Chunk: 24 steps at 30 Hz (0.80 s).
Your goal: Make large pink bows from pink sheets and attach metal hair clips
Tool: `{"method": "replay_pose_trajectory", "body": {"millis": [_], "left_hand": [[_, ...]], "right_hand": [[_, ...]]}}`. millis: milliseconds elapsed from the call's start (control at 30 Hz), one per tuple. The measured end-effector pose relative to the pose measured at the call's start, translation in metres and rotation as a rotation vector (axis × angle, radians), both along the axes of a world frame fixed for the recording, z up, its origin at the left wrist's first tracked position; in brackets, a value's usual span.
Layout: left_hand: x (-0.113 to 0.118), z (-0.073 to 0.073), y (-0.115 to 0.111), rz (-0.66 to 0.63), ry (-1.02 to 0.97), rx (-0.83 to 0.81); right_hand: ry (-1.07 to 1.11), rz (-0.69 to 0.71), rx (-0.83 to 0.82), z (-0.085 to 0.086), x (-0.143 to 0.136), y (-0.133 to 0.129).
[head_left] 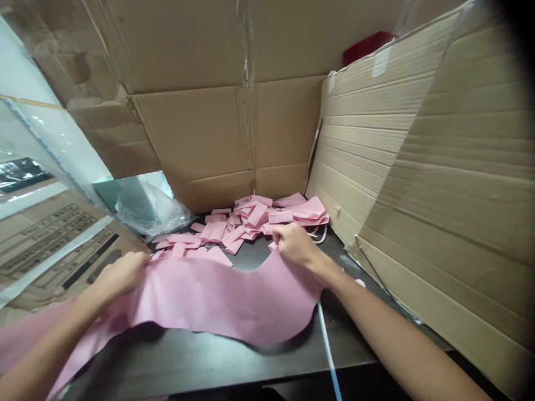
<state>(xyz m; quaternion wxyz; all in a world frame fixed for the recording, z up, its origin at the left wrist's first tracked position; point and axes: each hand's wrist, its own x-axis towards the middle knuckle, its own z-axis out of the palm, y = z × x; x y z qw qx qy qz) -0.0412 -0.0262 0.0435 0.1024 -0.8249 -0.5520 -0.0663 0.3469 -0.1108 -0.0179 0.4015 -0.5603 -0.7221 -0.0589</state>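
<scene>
A long sheet of pink material (221, 298), perhaps fabric or thin foam, stretches between my two hands above the dark table (200, 359). My left hand (125, 271) is closed on its upper edge at the left, and the rest of the sheet trails off past my left forearm. At its right end, my right hand (295, 245) grips the top edge in a fist. The edge sags a little between the hands. Just beyond lies a loose heap of small pink cut strips (251, 217). A dark handle-like object (104, 266) shows beside my left hand, partly hidden.
Cardboard panels (196, 128) wall in the back, and another cardboard wall (388, 139) rises at the right. A clear plastic bag (152, 209) lies at the back left near a printed carton (62, 239). A white cord (328, 351) hangs over the table's front edge.
</scene>
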Motion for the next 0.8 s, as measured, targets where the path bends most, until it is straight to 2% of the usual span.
{"method": "replay_pose_trajectory", "body": {"millis": [167, 267, 367, 433, 500, 567, 600, 700, 767, 800], "left_hand": [[0.011, -0.019, 0.012, 0.028, 0.184, 0.130], [0.030, -0.019, 0.010, -0.017, 0.278, 0.265], [0.063, -0.021, -0.016, -0.238, 0.238, 0.405], [0.086, -0.027, -0.045, -0.494, 0.116, 0.394], [0.107, -0.036, -0.074, -0.729, -0.010, 0.278], [0.126, -0.047, -0.094, -0.824, -0.109, 0.079], [0.135, -0.053, -0.100, -0.831, -0.202, -0.054], [0.167, -0.071, -0.101, -0.738, -0.577, -0.629], [0.188, -0.086, -0.094, -0.594, -0.829, -1.013], [0.198, -0.093, -0.089, -0.510, -0.924, -1.117]], "right_hand": [[-0.209, 0.062, -0.174, -0.030, -0.040, 0.002], [-0.285, 0.078, -0.200, -0.029, -0.043, 0.006], [-0.299, 0.021, -0.203, -0.012, -0.023, 0.009], [-0.286, -0.067, -0.221, 0.004, 0.001, 0.003], [-0.269, -0.160, -0.273, 0.016, 0.027, -0.013], [-0.258, -0.221, -0.372, 0.019, 0.048, -0.037], [-0.254, -0.238, -0.430, 0.016, 0.055, -0.050], [-0.241, -0.309, -0.556, -0.006, 0.057, -0.082], [-0.226, -0.385, -0.575, -0.024, 0.049, -0.093], [-0.217, -0.418, -0.569, -0.032, 0.045, -0.096]]}}
